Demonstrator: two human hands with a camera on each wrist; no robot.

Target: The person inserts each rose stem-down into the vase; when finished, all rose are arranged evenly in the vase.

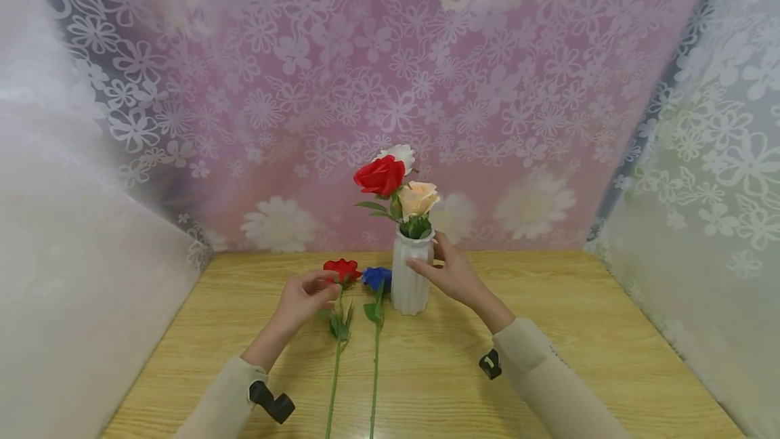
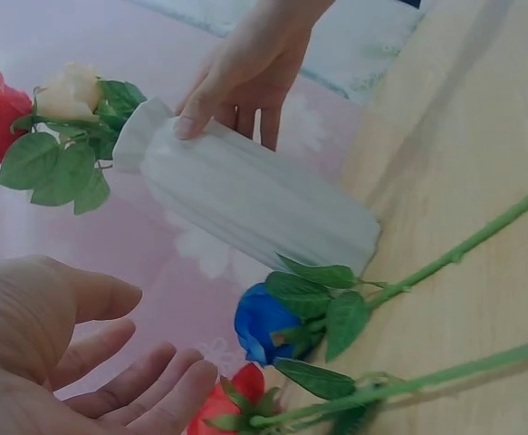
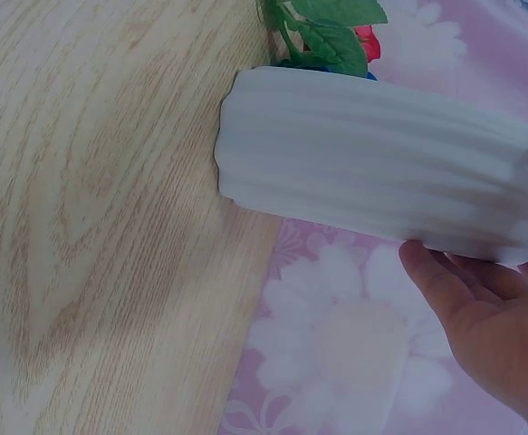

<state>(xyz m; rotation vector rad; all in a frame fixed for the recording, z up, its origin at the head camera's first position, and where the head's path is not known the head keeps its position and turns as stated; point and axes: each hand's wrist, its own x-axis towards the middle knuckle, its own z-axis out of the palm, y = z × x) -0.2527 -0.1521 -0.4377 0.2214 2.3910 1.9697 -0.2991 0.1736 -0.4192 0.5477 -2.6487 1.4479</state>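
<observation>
A white ribbed vase (image 1: 410,280) stands upright on the table, holding a red rose (image 1: 380,176), a peach rose (image 1: 418,198) and a white flower (image 1: 403,156). My right hand (image 1: 456,279) grips the vase's upper part from the right, thumb on the near side and fingers around the back. To the left lie a blue rose (image 2: 265,324) and another red rose (image 1: 343,269), their green stems pointing toward me. Over that red rose hovers my left hand (image 1: 302,300), fingers loosely bent and thumb apart; the left wrist view shows nothing in its grasp.
The wooden table (image 1: 518,385) ends at a pink flower-patterned backdrop (image 1: 390,73). Pale side walls (image 1: 79,242) close it in at left and right. Black wrist straps (image 1: 272,403) show at both sleeves.
</observation>
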